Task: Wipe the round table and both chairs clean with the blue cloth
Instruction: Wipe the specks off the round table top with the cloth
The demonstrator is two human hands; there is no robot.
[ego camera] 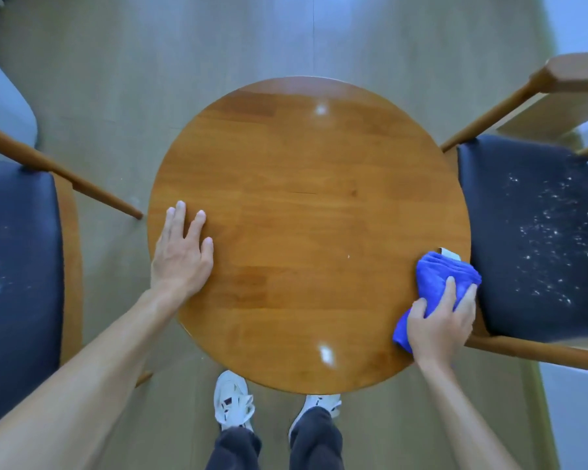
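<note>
A round wooden table (306, 205) fills the middle of the view, seen from above. My left hand (180, 256) rests flat on its left side, fingers straight. My right hand (438, 323) grips a folded blue cloth (438, 273) at the table's right edge, and a white tag sticks out at the cloth's far end. The right chair (537, 239) has a dark padded seat strewn with white specks. The left chair (17, 266) has a similar dark seat with a few white specks near its left part.
Both chairs stand close against the table, with wooden arms and legs reaching toward it. My feet in white shoes (233, 401) stand at the table's near edge. A pale wooden floor (150, 62) stretches beyond the table.
</note>
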